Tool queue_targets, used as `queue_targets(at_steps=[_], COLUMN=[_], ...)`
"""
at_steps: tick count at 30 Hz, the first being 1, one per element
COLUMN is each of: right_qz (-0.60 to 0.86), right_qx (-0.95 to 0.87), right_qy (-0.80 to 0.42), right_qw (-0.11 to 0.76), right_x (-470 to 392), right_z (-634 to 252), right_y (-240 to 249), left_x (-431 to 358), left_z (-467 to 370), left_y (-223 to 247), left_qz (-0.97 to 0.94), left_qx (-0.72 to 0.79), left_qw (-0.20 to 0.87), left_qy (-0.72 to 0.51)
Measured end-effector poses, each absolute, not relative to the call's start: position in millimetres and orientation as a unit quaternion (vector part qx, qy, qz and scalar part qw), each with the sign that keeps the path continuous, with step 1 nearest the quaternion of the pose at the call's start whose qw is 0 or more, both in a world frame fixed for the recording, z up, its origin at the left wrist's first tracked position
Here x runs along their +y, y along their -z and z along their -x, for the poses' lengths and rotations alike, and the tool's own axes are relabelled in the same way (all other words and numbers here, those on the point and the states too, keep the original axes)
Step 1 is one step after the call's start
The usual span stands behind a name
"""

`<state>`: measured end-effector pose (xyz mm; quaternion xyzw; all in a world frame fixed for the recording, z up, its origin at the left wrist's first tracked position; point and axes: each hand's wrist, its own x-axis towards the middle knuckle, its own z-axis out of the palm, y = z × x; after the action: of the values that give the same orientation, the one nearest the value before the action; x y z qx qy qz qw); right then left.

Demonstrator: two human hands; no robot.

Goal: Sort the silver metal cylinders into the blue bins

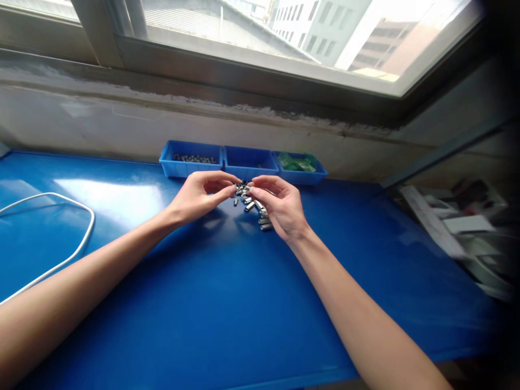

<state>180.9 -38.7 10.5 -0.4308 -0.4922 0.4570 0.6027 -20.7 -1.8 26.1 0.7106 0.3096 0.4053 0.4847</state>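
Both hands meet over a small heap of shiny metal parts [249,205] on the blue table. My left hand [205,190] reaches in from the left, thumb and fingertips pinched together; what lies between them is too small to name. Opposite it, my right hand [282,201] is pinched in the same way near a small metallic piece, which I cannot make out. Several short metal cylinders [266,223] lie beside and partly behind the right hand. One small dark-tipped part [235,202] sits just below the left fingertips.
Three joined blue bins stand at the wall: the left bin [173,169] with many small metal parts, the middle bin [252,169], and the right one holding green plastic [298,162]. A white cable [91,216] curves over the table's left. Blurred white items [467,225] are at right.
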Motion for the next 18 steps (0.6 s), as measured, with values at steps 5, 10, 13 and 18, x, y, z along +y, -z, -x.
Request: queue_targets(at_steps=[5,10,13,18], right_qz=[0.43,0.431,0.445,0.46], right_qx=[-0.466,-0.483,-0.5,-0.527], right_qy=[-0.502,-0.495,-0.483,-0.479], right_qw=[0.588,0.58,0.564,0.53], right_x=[-39.8,-42.6,-43.9,-45.7], right_z=[-179.0,-173.6,-172.4,-171.2], right_y=[-10.7,-11.4,-11.6,-13.6], left_x=[-5.0,-3.7,-2.7,-2.1], left_z=[18.6,16.5,16.5,18.2], left_y=[-27.3,-22.2,-18.9,-18.4], left_qz=[-0.703,-0.703,-0.708,-0.715], left_qx=[0.295,0.288,0.297,0.303], left_qw=[0.496,0.498,0.477,0.468], left_qy=[-0.416,-0.418,-0.427,-0.423])
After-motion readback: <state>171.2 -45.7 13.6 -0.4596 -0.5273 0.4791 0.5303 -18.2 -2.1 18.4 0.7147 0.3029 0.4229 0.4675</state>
